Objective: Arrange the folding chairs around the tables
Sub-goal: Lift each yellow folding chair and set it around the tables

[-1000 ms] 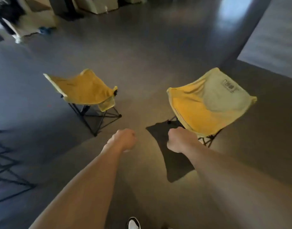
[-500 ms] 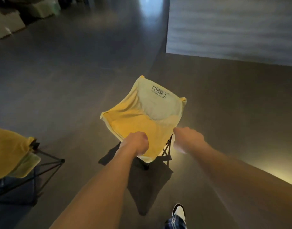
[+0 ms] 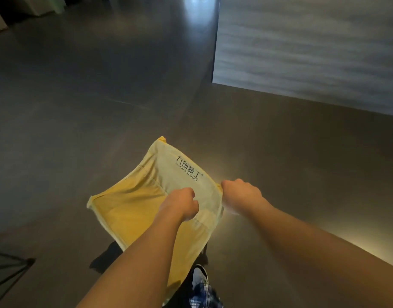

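A yellow folding chair with a pale back panel printed in black letters stands on the dark floor just in front of me. My left hand lies on the seat fabric near its right edge, fingers curled into the cloth. At the chair's right back corner, my right hand is curled round the edge of the fabric. The chair's black legs show only a little under the seat; my left forearm covers the near part of the seat.
The black leg frame of another chair pokes in at the lower left. A pale grey panel fills the upper right. Pale boxes sit far off at the top left. My shoe is under the chair's near edge.
I have turned from two chairs towards the right-hand one and closed in. Both hands went from fists in the air to the chair's fabric, and the left chair has slid out of view.
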{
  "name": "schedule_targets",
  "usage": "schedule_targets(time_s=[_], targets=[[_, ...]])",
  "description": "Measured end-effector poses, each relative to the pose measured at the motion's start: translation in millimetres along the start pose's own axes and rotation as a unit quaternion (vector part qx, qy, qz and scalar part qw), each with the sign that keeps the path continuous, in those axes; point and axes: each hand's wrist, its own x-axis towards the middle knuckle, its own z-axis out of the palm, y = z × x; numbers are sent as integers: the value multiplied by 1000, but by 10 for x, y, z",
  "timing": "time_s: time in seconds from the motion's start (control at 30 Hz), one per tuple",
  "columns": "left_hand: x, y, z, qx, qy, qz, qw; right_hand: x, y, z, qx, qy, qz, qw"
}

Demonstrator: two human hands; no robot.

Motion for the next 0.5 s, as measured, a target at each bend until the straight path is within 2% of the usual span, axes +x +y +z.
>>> schedule_targets(time_s=[0.23, 0.33, 0.5], targets=[[1161, 355, -128, -58, -32, -78, 995, 1264, 76, -370, -26, -64, -6, 998], [1488, 410, -96, -108, -34, -126, 986, 1715, 47, -359, -39, -91, -33, 995], [1890, 507, 247, -142, -95, -212, 962, 2386, 15, -159, -52, -131, -96, 985]])
